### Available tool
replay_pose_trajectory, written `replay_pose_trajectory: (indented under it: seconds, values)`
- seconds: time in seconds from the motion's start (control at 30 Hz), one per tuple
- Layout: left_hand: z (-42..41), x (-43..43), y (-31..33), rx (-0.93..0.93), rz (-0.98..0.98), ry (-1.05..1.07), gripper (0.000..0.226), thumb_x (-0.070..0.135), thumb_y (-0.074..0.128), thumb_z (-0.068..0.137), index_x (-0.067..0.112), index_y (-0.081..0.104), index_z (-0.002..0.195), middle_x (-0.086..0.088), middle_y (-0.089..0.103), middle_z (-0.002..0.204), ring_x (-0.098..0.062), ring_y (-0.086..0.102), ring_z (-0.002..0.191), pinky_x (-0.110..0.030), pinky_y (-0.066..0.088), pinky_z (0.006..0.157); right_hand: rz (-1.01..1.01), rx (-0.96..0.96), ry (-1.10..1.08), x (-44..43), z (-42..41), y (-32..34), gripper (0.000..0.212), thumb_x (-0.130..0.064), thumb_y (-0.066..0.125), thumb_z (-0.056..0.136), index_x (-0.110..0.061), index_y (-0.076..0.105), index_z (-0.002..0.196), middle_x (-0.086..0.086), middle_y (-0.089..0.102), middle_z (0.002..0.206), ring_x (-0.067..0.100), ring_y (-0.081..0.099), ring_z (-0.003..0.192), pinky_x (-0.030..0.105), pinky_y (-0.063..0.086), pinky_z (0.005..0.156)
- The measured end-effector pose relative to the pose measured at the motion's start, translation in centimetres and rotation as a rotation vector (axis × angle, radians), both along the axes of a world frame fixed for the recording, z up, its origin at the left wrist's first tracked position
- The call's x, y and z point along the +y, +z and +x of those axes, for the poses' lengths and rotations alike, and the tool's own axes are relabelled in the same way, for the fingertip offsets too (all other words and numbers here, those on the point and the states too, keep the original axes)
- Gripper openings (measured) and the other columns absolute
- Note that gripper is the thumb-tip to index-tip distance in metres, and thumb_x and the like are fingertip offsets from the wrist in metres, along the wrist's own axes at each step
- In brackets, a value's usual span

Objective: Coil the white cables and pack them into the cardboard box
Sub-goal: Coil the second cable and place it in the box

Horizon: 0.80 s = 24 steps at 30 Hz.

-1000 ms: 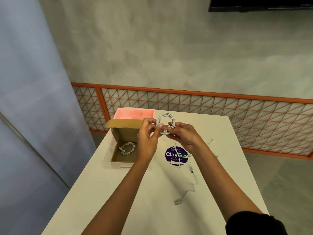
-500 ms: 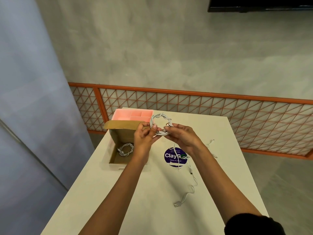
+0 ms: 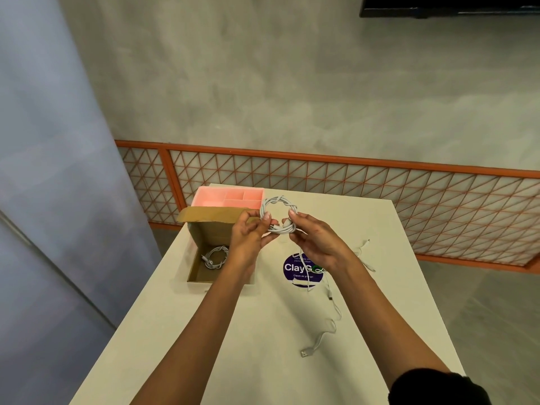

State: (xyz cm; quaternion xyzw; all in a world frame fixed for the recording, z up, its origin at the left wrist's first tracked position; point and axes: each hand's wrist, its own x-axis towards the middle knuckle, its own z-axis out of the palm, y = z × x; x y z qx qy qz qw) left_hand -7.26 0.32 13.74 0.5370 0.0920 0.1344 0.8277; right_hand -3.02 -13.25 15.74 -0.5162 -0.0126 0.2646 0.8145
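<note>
In the last second the bundle between the person's hands has turned from a narrow, edge-on loop into a round ring facing me. Its tail is wound about the turns, so the coiling of this white cable (image 3: 279, 200) looks finished. The left hand (image 3: 248, 239) pinches the ring's left side between thumb and curled fingers (image 3: 266, 218). The right hand (image 3: 317, 244) pinches the lower right, where the plug end seems to be tucked in, though I cannot see that clearly. The ring is held in the air above the worktop (image 3: 257, 346), just right of the open cardboard box (image 3: 209, 229). One coiled cable (image 3: 216, 256) already lies inside the box, and I judge the next step is to lower this one in beside it. A loose cable (image 3: 333, 314) sprawls on the worktop by the purple sticker (image 3: 293, 270), so more coiling remains.
</note>
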Motion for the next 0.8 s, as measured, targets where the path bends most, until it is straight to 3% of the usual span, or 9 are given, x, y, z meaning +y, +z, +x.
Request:
replay_pose_trajectory:
  seconds: [0.3, 0.5, 0.57, 0.67, 0.8]
  values:
    - [-0.1, 0.2, -0.2, 0.042, 0.038, -0.038, 0.013, 0.015, 0.057, 0.092, 0.012, 0.053, 0.104, -0.014, 0.068, 0.105, -0.025, 0.068, 0.096, -0.030, 0.058, 0.074, 0.086, 0.057, 0.050, -0.3, -0.3, 0.0, 0.018, -0.012, 0.059, 0.090, -0.013, 0.072, 0.077, -0.003, 0.071, 0.074, 0.006, 0.060, 0.078, 0.014, 0.053, 0.067]
    - [-0.3, 0.1, -0.2, 0.092, 0.016, -0.047, 0.014, 0.008, 0.061, 0.088, 0.006, 0.053, 0.100, -0.019, 0.069, 0.098, -0.022, 0.072, 0.080, -0.028, 0.059, 0.067, 0.128, 0.151, 0.071, -0.4, -0.2, -0.5, 0.008, -0.020, 0.065, 0.082, -0.012, 0.066, 0.085, -0.001, 0.065, 0.081, 0.009, 0.055, 0.079, 0.017, 0.048, 0.066]
    - [-0.4, -0.1, -0.3, 0.097, -0.019, -0.056, 0.008, 0.005, 0.060, 0.089, 0.007, 0.053, 0.093, -0.020, 0.069, 0.093, -0.021, 0.072, 0.075, -0.027, 0.059, 0.064, 0.192, 0.169, 0.105, -0.3, -0.3, -0.6, 0.015, -0.020, 0.066, 0.076, -0.011, 0.066, 0.089, 0.001, 0.065, 0.085, 0.011, 0.058, 0.083, 0.017, 0.049, 0.067]
    - [-0.6, -0.3, -0.3, 0.105, -0.054, -0.071, 0.007, 0.001, 0.058, 0.089, 0.007, 0.053, 0.091, -0.018, 0.068, 0.090, -0.020, 0.072, 0.071, -0.027, 0.059, 0.063, 0.249, 0.203, 0.107, -0.5, -0.4, -0.8, 0.012, -0.016, 0.066, 0.073, -0.007, 0.073, 0.080, 0.005, 0.067, 0.082, 0.014, 0.060, 0.085, 0.019, 0.052, 0.073]
    - [-0.8, -0.3, -0.5, 0.145, -0.045, -0.100, 0.010, 0.000, 0.059, 0.088, 0.005, 0.053, 0.094, -0.018, 0.069, 0.089, -0.020, 0.072, 0.071, -0.028, 0.060, 0.064, 0.262, 0.198, 0.148, -0.9, -0.2, -1.6, 0.005, -0.011, 0.069, 0.071, -0.009, 0.074, 0.072, 0.003, 0.062, 0.074, 0.016, 0.057, 0.084, 0.020, 0.055, 0.064]
